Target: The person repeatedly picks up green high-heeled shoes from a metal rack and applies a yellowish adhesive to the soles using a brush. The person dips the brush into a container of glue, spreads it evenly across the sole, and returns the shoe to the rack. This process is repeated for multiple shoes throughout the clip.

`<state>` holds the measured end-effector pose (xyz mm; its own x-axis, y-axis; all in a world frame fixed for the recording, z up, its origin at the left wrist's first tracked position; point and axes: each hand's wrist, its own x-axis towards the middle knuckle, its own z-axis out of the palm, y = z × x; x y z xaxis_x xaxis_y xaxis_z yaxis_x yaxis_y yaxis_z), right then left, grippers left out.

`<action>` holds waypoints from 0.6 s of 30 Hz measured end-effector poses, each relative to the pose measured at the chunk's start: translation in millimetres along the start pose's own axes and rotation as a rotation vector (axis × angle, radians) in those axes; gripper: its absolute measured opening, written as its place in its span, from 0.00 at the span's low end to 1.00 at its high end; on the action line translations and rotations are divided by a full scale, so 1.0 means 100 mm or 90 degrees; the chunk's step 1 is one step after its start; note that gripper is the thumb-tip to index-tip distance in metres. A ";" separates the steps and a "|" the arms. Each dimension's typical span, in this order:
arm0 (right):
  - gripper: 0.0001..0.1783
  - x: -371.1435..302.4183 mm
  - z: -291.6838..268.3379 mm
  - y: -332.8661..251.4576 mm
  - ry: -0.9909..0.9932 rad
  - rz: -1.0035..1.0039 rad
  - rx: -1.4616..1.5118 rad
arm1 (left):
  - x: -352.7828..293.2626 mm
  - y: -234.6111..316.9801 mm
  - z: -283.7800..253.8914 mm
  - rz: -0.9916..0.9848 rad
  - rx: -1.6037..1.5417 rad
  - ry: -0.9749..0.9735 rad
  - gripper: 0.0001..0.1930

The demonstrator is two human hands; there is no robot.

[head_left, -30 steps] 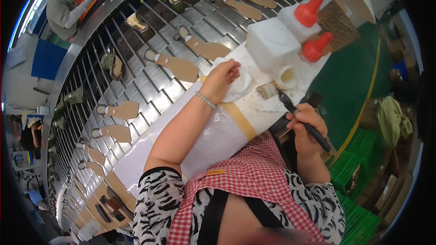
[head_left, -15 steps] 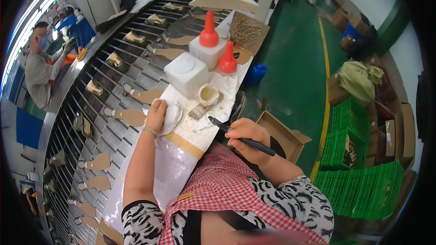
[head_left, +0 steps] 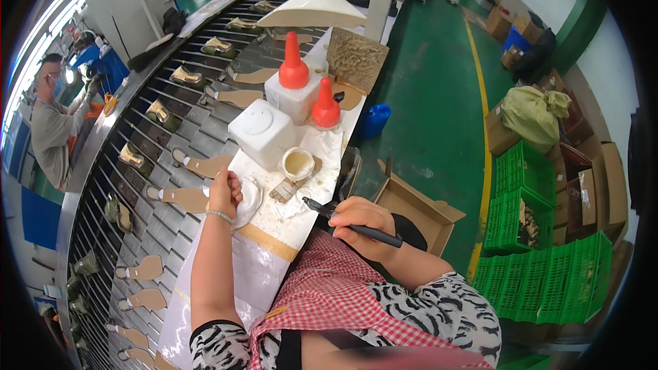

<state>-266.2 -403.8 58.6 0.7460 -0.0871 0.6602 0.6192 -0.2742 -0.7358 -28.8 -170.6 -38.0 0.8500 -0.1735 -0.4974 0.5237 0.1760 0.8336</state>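
My right hand [head_left: 362, 221] grips a black pen-shaped tool [head_left: 376, 234], its dark tip [head_left: 306, 201] just over the crumpled white paper [head_left: 291, 208] on the board. My left hand [head_left: 225, 193] has its fingers curled beside a white cloth pad [head_left: 249, 203]; what they hold, if anything, is hidden. The toe end of a tan insole [head_left: 205, 166] lies close to those fingers, and another insole [head_left: 185, 199] lies left of the wrist. A small open pot [head_left: 299, 164] of pale paste and a flat brush [head_left: 282, 190] sit on the board.
White square bottles [head_left: 262, 134], red nozzle caps [head_left: 293, 62] and a crusted board [head_left: 357, 59] stand beyond the pot. A roller conveyor [head_left: 140, 229] carries insoles and shoe uppers on the left, with a co-worker [head_left: 53, 123] across it. Green crates [head_left: 548, 281] and an open carton [head_left: 419, 209] are right.
My left hand has lifted off the cloth pad and its fingers have curled. My right hand still holds the black tool. The whole view has shifted slightly.
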 end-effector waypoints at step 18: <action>0.09 -0.12 -0.10 -0.13 0.037 0.009 0.025 | -0.49 -0.06 -0.33 0.571 0.848 -0.145 0.32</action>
<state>-285.6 -409.3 61.5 0.7403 -0.1472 0.6560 0.6180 -0.2353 -0.7501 -72.0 -131.0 -27.0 0.7493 -0.6371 0.1806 -0.6309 -0.6042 0.4867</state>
